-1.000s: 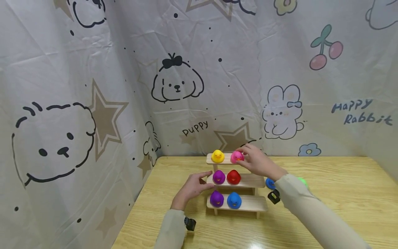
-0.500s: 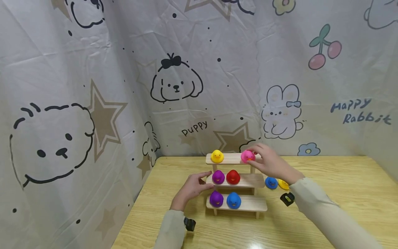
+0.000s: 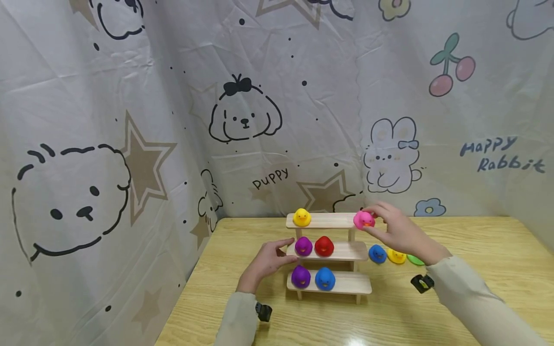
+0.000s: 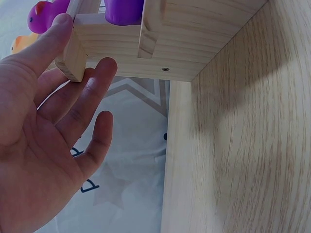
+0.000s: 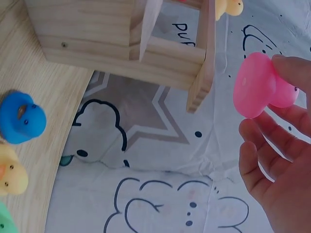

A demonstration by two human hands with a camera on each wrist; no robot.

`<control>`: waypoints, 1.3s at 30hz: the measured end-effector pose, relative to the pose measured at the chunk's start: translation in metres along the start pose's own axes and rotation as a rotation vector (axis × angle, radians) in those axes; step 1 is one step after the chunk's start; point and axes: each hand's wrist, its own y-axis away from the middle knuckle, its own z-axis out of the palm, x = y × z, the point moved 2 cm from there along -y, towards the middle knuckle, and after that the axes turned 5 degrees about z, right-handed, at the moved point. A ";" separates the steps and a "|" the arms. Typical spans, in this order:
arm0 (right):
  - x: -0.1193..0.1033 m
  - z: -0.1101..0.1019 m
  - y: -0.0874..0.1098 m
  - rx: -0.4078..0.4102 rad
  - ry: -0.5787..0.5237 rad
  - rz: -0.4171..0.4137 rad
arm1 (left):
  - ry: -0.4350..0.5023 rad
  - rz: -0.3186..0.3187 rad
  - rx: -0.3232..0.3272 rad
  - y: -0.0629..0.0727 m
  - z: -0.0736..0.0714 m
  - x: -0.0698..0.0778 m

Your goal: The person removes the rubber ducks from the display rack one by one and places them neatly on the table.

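A pink rubber duck (image 3: pixel 364 220) is pinched between the thumb and fingers of my right hand (image 3: pixel 400 229), at the right end of the top shelf. In the right wrist view, the pink duck (image 5: pixel 257 85) is off the wood, with a gap to the shelf end. My left hand (image 3: pixel 269 259) holds the left end of the middle shelf of a three-step wooden stand (image 3: pixel 350 250), thumb in front and fingers behind. On the stand sit a yellow duck (image 3: pixel 302 217) on top, a purple duck (image 3: pixel 304 246) and red duck (image 3: pixel 324 246) in the middle, and another purple duck (image 3: pixel 300 277) and blue duck (image 3: pixel 325 279) below.
To the right of the stand, a second blue duck (image 3: pixel 377 254), a second yellow duck (image 3: pixel 396 256) and a green duck (image 3: pixel 415 260) stand in a row on the wooden table (image 3: pixel 484 269). A printed curtain (image 3: pixel 320 144) hangs behind and along the left.
My right hand has carried the pink duck rightward, from the middle of the top shelf to its right end. The ducks on the table have come into view. My left hand has stayed in place.
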 end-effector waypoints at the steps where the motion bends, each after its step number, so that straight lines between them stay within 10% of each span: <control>1: 0.001 -0.001 0.002 0.003 0.005 0.006 | -0.001 -0.003 0.000 0.000 0.000 0.000; 39: 0.047 0.011 0.077 -0.050 0.058 0.118 | 0.000 -0.007 -0.002 0.000 0.001 -0.002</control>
